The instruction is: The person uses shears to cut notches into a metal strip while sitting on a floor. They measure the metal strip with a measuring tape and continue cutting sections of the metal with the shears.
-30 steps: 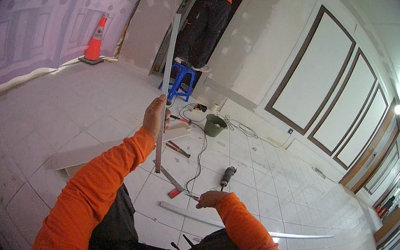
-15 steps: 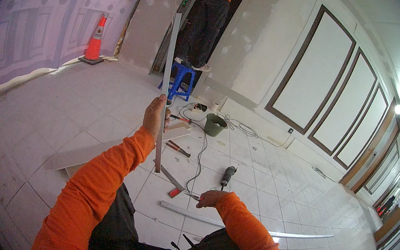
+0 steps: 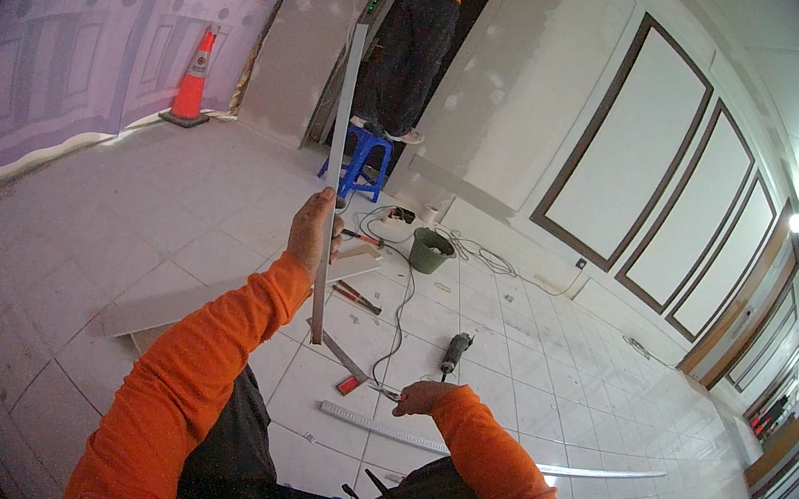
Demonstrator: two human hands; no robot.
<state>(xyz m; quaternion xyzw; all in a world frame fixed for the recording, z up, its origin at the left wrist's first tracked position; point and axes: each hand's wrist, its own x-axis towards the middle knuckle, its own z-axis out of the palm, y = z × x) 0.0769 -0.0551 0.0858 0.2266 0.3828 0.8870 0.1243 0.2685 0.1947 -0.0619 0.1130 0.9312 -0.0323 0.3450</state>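
Note:
My left hand (image 3: 309,230) is closed round a long, narrow metal strip (image 3: 345,106) and holds it upright in front of me. The strip's lower end hangs over a square (image 3: 351,385) with a red handle, which lies on the tiles. Low at the centre, my right hand (image 3: 422,397) is closed on a small hand tool (image 3: 389,394) with a metal end and a bit of red at the grip; its exact kind is hidden by the fingers. Beneath my right forearm, a long perforated metal strip (image 3: 383,428) lies across the floor.
A corded power tool (image 3: 453,353) lies beyond my right hand. Farther off are an orange-handled tool (image 3: 356,296), a green bucket (image 3: 430,252) and tangled cable (image 3: 490,254). A person (image 3: 418,50) stands on a blue stool (image 3: 368,160). A traffic cone (image 3: 192,86) stands by the left sheeting.

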